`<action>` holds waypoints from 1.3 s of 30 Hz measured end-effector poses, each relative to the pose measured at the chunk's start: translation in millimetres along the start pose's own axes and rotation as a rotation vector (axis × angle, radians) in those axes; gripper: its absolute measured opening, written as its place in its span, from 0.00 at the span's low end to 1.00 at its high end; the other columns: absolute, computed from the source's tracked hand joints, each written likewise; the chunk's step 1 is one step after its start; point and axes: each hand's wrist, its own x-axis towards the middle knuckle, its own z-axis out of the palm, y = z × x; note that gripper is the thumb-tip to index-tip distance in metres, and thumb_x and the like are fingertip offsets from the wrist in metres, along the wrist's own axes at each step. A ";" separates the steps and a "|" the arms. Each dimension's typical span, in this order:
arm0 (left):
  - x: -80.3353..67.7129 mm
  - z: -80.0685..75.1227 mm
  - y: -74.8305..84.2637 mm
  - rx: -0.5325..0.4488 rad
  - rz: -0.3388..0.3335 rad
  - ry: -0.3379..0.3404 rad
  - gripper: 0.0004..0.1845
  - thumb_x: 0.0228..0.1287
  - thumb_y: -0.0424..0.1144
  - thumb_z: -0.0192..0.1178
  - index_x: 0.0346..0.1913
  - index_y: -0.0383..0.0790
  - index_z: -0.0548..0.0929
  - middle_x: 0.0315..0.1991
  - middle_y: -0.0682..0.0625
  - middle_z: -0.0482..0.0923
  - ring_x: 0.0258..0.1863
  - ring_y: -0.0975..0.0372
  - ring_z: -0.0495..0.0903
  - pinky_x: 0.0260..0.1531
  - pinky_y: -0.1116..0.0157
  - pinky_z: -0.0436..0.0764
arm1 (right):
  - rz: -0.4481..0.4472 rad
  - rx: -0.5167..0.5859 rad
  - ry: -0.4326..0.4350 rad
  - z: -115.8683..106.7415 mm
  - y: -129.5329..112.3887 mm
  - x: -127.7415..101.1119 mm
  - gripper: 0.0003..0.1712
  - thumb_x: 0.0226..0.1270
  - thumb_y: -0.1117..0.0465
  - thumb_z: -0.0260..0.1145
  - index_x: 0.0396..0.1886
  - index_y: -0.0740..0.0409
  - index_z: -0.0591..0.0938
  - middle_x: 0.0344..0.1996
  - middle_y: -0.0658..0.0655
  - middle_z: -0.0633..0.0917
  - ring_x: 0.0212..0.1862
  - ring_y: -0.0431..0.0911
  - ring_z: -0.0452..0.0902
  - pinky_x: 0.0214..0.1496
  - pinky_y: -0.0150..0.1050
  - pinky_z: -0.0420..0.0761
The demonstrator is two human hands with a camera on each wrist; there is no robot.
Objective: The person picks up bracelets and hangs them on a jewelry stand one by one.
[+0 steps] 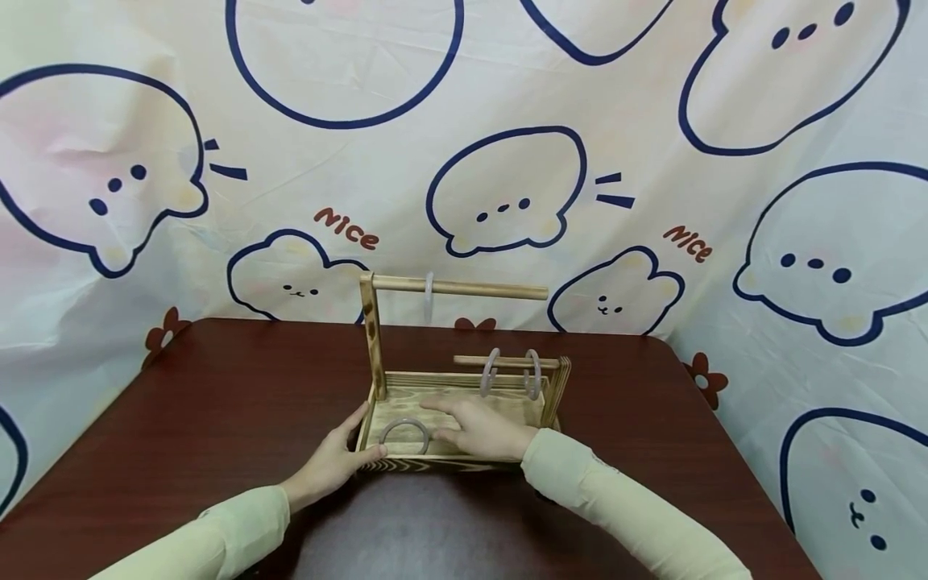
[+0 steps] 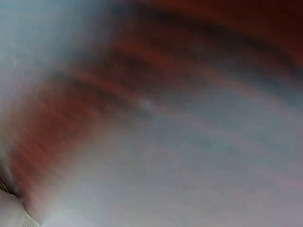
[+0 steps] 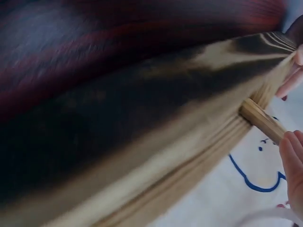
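Observation:
A wooden rack [image 1: 464, 463] stands on a dark red table [image 1: 217, 419]. Its upper dowel [image 1: 478, 287] carries one pale ring [image 1: 429, 288], and its lower dowel [image 1: 507, 362] carries two grey rings [image 1: 490, 372]. Another grey ring [image 1: 404, 436] lies flat on the rack's base. My left hand [image 1: 362, 435] rests against the base's front left corner with straight fingers. My right hand [image 1: 438, 419] lies flat on the base, fingers stretched left, thumb touching the lying ring. The right wrist view shows blurred wood, a dowel [image 3: 262, 120] and fingers [image 3: 291, 161]. The left wrist view is only blur.
A cartoon-printed cloth [image 1: 464, 161] hangs close behind the table as a backdrop. The table's far edge [image 1: 290, 321] runs just behind the rack. Bare tabletop lies to the left and right of the rack.

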 end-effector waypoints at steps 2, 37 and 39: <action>0.6 -0.4 0.7 -0.008 0.003 -0.003 0.47 0.57 0.45 0.63 0.72 0.39 0.45 0.73 0.41 0.41 0.71 0.48 0.42 0.64 0.45 0.52 | 0.008 0.032 -0.001 4.8 3.9 5.7 0.29 0.64 0.59 0.61 0.65 0.57 0.68 0.61 0.54 0.73 0.61 0.48 0.70 0.61 0.40 0.70; -0.9 -0.1 0.5 -0.009 0.004 -0.010 0.46 0.58 0.45 0.62 0.72 0.40 0.45 0.73 0.41 0.41 0.71 0.48 0.39 0.65 0.43 0.49 | 0.111 -0.039 -0.194 45.4 16.0 49.8 0.36 0.56 0.60 0.69 0.65 0.56 0.67 0.61 0.52 0.73 0.62 0.43 0.67 0.63 0.31 0.66; -1.2 0.2 0.3 -0.006 0.003 -0.009 0.47 0.58 0.45 0.62 0.72 0.40 0.45 0.73 0.41 0.41 0.71 0.48 0.39 0.65 0.43 0.49 | 0.135 -0.051 -0.174 45.9 16.5 49.2 0.38 0.54 0.57 0.70 0.65 0.56 0.68 0.60 0.52 0.74 0.62 0.42 0.68 0.62 0.31 0.67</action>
